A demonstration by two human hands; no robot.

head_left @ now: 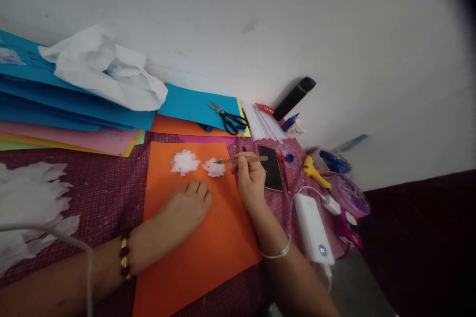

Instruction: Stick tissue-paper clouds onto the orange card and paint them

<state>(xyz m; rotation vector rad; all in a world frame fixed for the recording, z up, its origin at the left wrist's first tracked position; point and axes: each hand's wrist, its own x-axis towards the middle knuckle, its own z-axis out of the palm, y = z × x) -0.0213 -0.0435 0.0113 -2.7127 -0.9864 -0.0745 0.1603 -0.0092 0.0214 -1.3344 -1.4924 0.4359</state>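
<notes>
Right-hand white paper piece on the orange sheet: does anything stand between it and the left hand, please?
Nothing visible stands between the left hand and the white paper piece, only bare orange sheet. The brown stick in the right hand reaches it from the other side.

Wears a bracelet (125, 258) of rounded dark brown and shiny gold-coloured beads behind the left hand (189, 204), in the lower left of the frame. Shows a slim, silvery bangle (278, 255) behind the right hand (251, 181), below and right of centre. Has both forearms bare.
</notes>
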